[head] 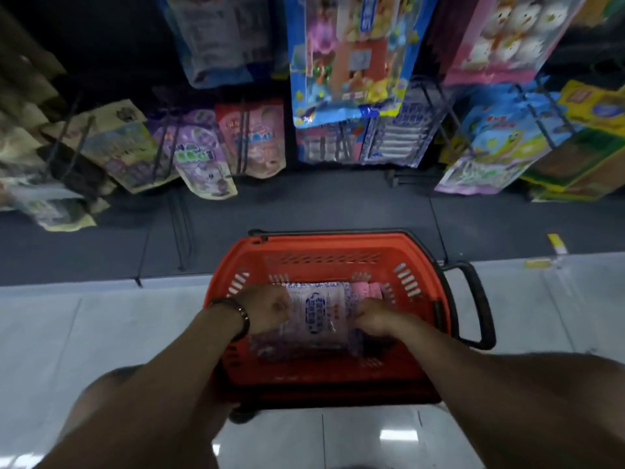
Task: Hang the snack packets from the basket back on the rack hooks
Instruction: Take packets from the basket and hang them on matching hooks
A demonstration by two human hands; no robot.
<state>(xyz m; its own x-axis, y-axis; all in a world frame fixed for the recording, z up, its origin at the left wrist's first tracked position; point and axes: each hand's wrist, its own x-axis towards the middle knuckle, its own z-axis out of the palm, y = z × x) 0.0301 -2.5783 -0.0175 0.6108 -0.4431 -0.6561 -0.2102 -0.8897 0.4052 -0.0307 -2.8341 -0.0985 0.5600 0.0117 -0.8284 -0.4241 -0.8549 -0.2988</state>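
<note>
Your left hand [267,309] and right hand [372,316] were curled on opposite edges of the white-and-blue snack packet [318,316], which lay in the red basket [338,243] on the floor. Other packets [270,350] lay stacked beneath it. I judged a loose side grip could have dragged a second out, or let it slip short of the rack hooks [243,140]

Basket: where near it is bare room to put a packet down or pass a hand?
Free: the floor tiles left of the basket, and the dark rack base between basket and hanging packets. Crowded: the basket's middle, where left hand and right hand grip the white-and-blue packet.
</note>
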